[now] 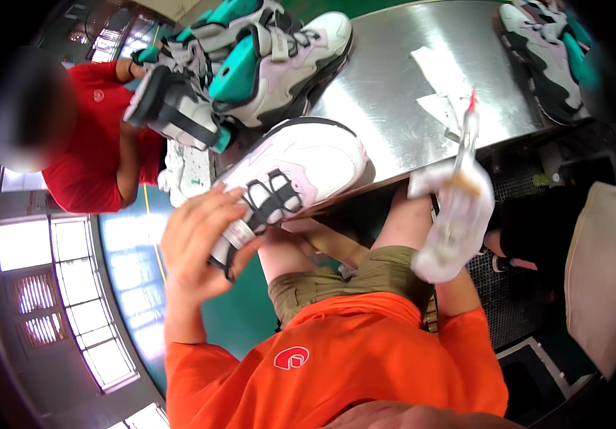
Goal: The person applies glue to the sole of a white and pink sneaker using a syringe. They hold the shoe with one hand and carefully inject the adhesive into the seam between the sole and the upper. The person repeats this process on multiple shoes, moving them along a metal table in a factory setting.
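Note:
My bare left hand (197,239) is closed round the heel end of a white sneaker (333,154) with pale pink panels and black laces. The sneaker is tilted, its toe toward the metal table. A white glove covers my right hand (454,222), blurred by motion, to the right of the sneaker. In its grip is a slim silver pen-like tool (468,136) with a red tip pointing away from me. The tool is apart from the shoe. White paper pieces (433,71) lie on the table beyond the tool.
More sneakers (293,68) with teal inserts are piled on the metal table (383,86) at the far left. Another sneaker (547,61) stands at its far right. A person in a red shirt (97,136) is on the left. Dark mesh (515,286) lies at the lower right.

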Action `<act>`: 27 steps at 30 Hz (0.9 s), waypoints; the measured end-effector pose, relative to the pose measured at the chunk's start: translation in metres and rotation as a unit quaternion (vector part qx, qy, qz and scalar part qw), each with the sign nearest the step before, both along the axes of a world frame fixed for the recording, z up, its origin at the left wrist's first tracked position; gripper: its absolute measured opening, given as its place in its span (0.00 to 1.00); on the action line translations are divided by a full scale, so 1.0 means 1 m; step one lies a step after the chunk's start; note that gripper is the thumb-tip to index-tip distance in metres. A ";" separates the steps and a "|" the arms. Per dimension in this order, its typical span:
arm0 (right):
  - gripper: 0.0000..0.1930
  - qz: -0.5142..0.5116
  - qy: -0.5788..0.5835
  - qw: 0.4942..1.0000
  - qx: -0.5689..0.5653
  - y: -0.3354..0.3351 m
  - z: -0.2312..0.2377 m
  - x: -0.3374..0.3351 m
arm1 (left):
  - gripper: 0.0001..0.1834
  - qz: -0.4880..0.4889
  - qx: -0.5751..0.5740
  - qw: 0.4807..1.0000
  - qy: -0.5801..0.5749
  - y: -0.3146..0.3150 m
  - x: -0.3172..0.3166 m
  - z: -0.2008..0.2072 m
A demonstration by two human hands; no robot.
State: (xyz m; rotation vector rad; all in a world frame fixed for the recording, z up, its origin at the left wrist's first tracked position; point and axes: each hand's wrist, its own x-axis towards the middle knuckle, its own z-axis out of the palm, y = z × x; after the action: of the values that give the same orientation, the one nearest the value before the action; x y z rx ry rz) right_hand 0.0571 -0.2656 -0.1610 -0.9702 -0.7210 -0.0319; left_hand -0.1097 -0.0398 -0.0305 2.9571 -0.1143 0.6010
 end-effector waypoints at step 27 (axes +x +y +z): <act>0.41 0.033 0.091 0.990 0.100 0.114 0.172 -0.030 | 0.44 -0.057 -0.197 0.955 -0.216 0.000 0.050 0.028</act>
State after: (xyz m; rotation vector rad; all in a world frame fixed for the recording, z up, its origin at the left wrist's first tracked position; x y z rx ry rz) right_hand 0.0266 -0.1514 0.0106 -0.7461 -0.5696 0.0407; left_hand -0.0598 -0.0400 -0.0029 2.3797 -0.1793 1.0994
